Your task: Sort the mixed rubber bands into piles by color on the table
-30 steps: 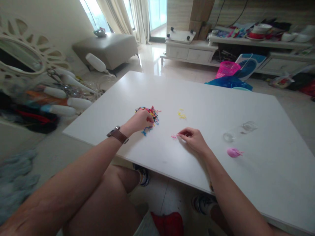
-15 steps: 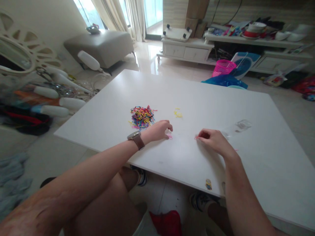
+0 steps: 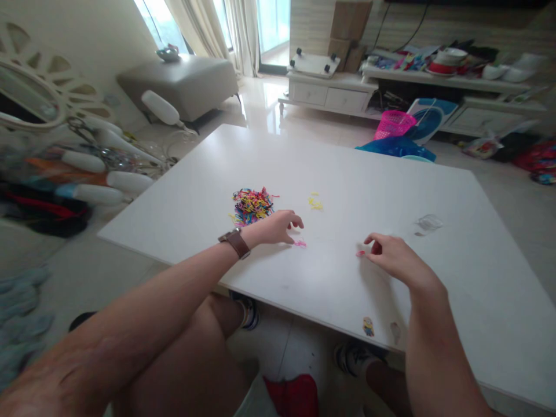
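"While your left hand (image 3: 277, 227) hovers low over the desk (image 3: 269, 156), its thumb and fingers are spread apart, with the thumb tip right by the small pink pieces (image 3: 300, 244). Whether it touches them, I can't tell."

"And your right hand (image 3: 394, 259)?"

"Thumb and forefinger stand apart there too. You have a small red piece (image 3: 360, 253) on the desk just beside those fingertips; contact is too fine to make out."

"Where is your big mixed heap?"

"Your multicoloured pile (image 3: 253, 205) sits just beyond your left hand, partly hidden by it. Your few yellow pieces (image 3: 315, 202) lie to the right of the pile, well apart from it."

"Anything else near you?"

"A clear container (image 3: 428, 223) beyond your right hand, and a little yellow-and-blue figure (image 3: 368, 326) at the desk's near edge. Your left wrist wears a watch (image 3: 235, 242) with a brown strap."
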`<move>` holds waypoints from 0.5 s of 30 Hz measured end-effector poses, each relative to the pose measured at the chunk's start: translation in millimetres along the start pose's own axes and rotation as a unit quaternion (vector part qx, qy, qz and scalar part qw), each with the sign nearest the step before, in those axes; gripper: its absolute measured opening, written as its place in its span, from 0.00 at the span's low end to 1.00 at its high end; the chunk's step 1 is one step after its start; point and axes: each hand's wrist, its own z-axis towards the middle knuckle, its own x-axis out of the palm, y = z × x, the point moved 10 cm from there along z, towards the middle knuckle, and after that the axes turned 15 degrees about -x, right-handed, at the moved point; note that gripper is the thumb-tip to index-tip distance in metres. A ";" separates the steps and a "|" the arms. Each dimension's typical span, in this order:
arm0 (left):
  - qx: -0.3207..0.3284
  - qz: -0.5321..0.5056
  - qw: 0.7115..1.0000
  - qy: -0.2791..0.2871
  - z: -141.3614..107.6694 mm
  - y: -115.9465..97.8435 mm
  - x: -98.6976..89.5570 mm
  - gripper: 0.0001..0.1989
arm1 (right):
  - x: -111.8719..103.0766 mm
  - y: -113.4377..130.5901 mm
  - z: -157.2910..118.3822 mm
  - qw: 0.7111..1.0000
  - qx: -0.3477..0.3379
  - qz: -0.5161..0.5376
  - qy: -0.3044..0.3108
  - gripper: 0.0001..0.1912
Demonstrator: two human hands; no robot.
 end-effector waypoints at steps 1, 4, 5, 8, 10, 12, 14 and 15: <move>-0.006 -0.005 1.000 -0.008 -1.3 7.4 -12.8 0.19 | -2.4 4.1 1.2 1.000 -0.006 -0.006 -0.005 0.08; -0.083 -0.014 0.993 -0.082 -8.3 48.0 -61.3 0.13 | -5.4 22.6 9.1 0.999 -0.029 -0.006 -0.022 0.08; -0.118 -0.012 0.987 -0.104 -12.6 64.5 -75.0 0.12 | -4.6 31.7 13.3 0.999 -0.039 -0.002 -0.026 0.08; -0.193 -0.014 0.973 -0.125 -27.6 105.1 -96.6 0.09 | 4.0 70.2 30.6 0.995 -0.088 0.022 -0.036 0.07; -0.216 -0.016 0.969 -0.116 -35.7 121.2 -96.8 0.08 | 15.7 100.0 44.3 0.990 -0.128 0.049 -0.032 0.07; -0.219 -0.009 0.970 -0.103 -40.8 127.6 -90.4 0.08 | 30.3 126.1 57.2 0.984 -0.160 0.075 -0.022 0.06; -0.200 0.003 0.975 -0.091 -42.3 124.1 -81.3 0.08 | 43.9 144.2 66.7 0.980 -0.180 0.082 -0.009 0.06; -0.182 0.006 0.979 -0.087 -42.0 119.1 -76.6 0.08 | 48.4 149.6 69.4 0.979 -0.186 0.077 -0.004 0.06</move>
